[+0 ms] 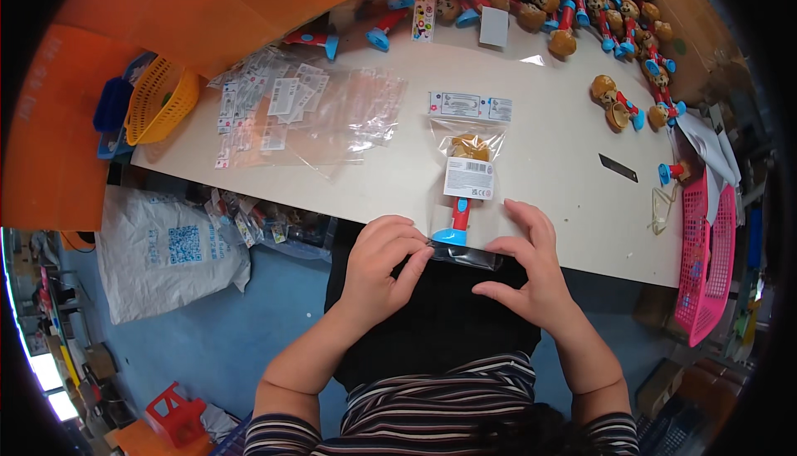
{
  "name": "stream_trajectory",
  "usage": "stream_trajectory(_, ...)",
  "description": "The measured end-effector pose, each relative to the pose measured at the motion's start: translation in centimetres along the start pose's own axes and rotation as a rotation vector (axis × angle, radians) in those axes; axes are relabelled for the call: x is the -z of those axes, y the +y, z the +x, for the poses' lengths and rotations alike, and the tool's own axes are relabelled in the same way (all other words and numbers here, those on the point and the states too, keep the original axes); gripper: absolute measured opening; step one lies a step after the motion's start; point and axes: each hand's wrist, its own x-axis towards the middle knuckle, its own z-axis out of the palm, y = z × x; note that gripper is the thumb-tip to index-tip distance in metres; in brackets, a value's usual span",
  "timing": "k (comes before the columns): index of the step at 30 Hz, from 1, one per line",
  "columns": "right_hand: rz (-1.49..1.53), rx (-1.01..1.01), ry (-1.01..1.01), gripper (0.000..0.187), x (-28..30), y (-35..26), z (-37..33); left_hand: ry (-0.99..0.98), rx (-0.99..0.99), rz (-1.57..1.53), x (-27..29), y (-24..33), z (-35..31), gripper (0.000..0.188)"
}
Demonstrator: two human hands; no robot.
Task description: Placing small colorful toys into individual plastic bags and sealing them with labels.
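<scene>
A clear plastic bag [490,134] with a printed header lies at the table's front edge, its lower end hanging over. Inside is a toy figure [461,214] with a brown head, red stem and blue base, upper part hidden by a white barcode label [470,177]. My left hand [383,263] pinches the bag's lower left corner between thumb and fingers. At the bag's lower right, my right hand [531,267] has its fingers apart, thumb away from the index finger, which is close to the bag's edge; whether it touches is unclear.
Flat clear bags and labels [290,99] lie left of centre beside a yellow basket [163,101]. Loose toy figures [564,29] heap along the far right. A dark blade [618,167] lies on the right; a pink basket [706,265] stands at the right edge.
</scene>
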Motion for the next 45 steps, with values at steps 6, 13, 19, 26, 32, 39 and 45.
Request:
stream_trajectory(6, -0.076, 0.062, 0.003, 0.015, -0.4, 0.8, -0.1, 0.035, 0.024, -0.023, 0.0, 0.0, -0.3, 0.006)
stream_trajectory(13, -0.131, -0.004, 0.06, 0.013, -1.2, -0.4, 0.9, 0.136, 0.101, 0.079, -0.6, 1.1, -0.5, 0.011)
stream_trajectory(19, -0.166, -0.062, 0.055, 0.019, -1.0, -0.7, 1.7, 0.117, 0.418, -0.138, -0.8, 0.6, -1.5, 0.013)
stream_trajectory(26, -0.185, -0.096, 0.24, 0.02, -0.7, -0.7, 1.2, 0.189, 0.696, -0.783, -1.5, 0.1, -2.0, 0.021)
stream_trajectory(32, 0.462, -0.527, 0.173, 0.018, -1.5, -2.8, -1.1, 0.167, 0.703, -1.2, -1.5, 1.5, -2.5, 0.02)
stream_trajectory(39, 0.919, -0.536, 0.128, 0.039, -4.3, -3.1, -1.5, 0.252, 0.56, -1.115, -3.7, 2.7, -4.6, 0.023)
stream_trajectory(45, 1.021, -0.623, 0.224, 0.027, -4.7, -1.5, -0.7, 0.169, 0.516, -1.045, -2.8, 2.8, -5.6, 0.023)
